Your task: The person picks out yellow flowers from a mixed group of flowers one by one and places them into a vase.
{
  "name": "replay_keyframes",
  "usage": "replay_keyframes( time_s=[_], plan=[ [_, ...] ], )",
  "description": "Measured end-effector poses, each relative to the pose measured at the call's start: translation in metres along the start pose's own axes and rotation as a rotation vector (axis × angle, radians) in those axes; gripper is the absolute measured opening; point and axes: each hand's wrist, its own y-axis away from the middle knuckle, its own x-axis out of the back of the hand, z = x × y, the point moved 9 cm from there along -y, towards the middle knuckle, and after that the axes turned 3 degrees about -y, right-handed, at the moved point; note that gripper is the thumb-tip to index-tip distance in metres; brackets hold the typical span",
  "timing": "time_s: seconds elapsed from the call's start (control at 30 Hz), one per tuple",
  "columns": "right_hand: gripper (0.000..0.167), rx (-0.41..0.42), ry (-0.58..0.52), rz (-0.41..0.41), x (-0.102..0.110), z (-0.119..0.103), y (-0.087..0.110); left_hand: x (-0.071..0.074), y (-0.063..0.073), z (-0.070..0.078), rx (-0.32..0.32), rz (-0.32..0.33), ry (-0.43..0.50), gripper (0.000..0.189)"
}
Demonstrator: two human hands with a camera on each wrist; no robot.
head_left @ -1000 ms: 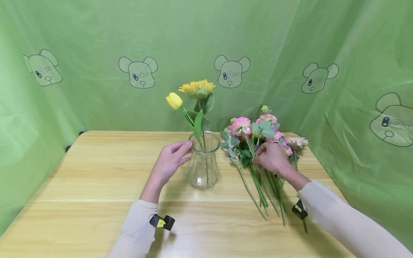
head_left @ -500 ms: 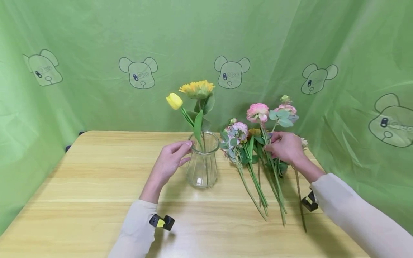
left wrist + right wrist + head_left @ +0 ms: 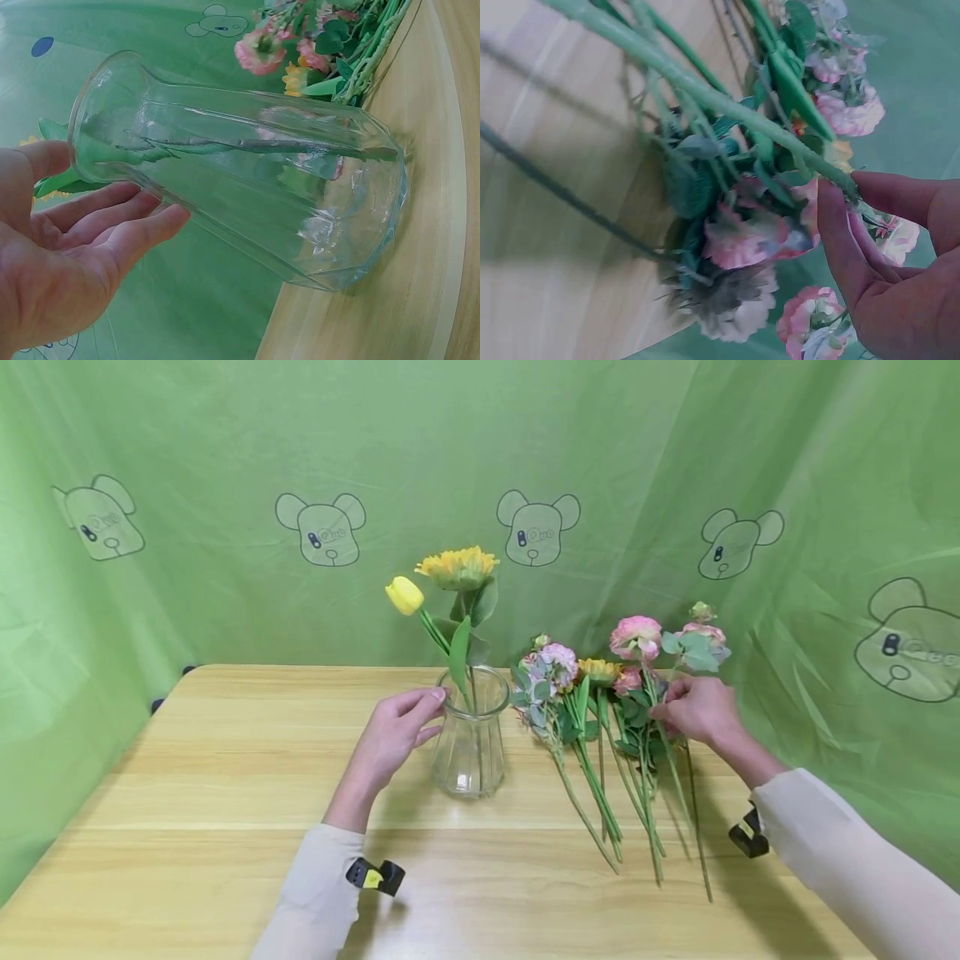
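Note:
A clear glass vase point(image 3: 469, 756) stands upright on the table, holding a yellow sunflower point(image 3: 457, 567) and a yellow tulip point(image 3: 405, 596). My left hand point(image 3: 401, 727) holds the vase's rim at its left side, thumb over the edge and fingers against the neck, as the left wrist view shows. To the right, my right hand point(image 3: 701, 710) pinches the green stem point(image 3: 727, 105) of a pink ruffled flower spray point(image 3: 636, 637) between thumb and fingers. Its blooms stand above the other flowers; its lower stem reaches down over the pile. Some of the fingers are hidden in the head view.
Beside the vase lie loose flowers: a pinkish-lilac spray point(image 3: 555, 668), another sunflower point(image 3: 598, 672) and a pale bloom point(image 3: 739, 300). Their stems point toward the table's front. Green printed cloth point(image 3: 427, 443) walls in the wooden table point(image 3: 225, 777).
My right hand has lifted the pink spray off the pile, then moved it right and slightly down. The sunflower lying beneath has come into view. My left hand and the vase stay put.

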Motion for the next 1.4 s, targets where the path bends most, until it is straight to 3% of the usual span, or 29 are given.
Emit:
replay_keyframes(
  time_s=[0.2, 0.43, 0.93, 1.23, 1.4],
  plan=[
    [0.029, 0.003, 0.041, -0.039, -0.009, 0.015, 0.002, 0.001, 0.000, 0.001, -0.006, 0.001, 0.004, 0.050],
    [0.037, -0.031, -0.005, -0.118, -0.025, 0.032, 0.000, 0.001, 0.000, 0.002, -0.010, 0.002, 0.012, 0.048],
    [0.039, -0.051, 0.022, -0.184, -0.030, 0.035, 0.000, 0.000, 0.000, 0.002, -0.005, 0.002, 0.012, 0.045],
    [0.041, -0.014, 0.061, -0.134, -0.024, 0.023, -0.002, 0.001, 0.001, 0.001, -0.005, 0.007, 0.011, 0.046],
    [0.031, 0.032, 0.047, -0.044, -0.022, 0.007, -0.003, 0.001, 0.001, 0.001, -0.002, 0.008, 0.012, 0.045]
  ],
)
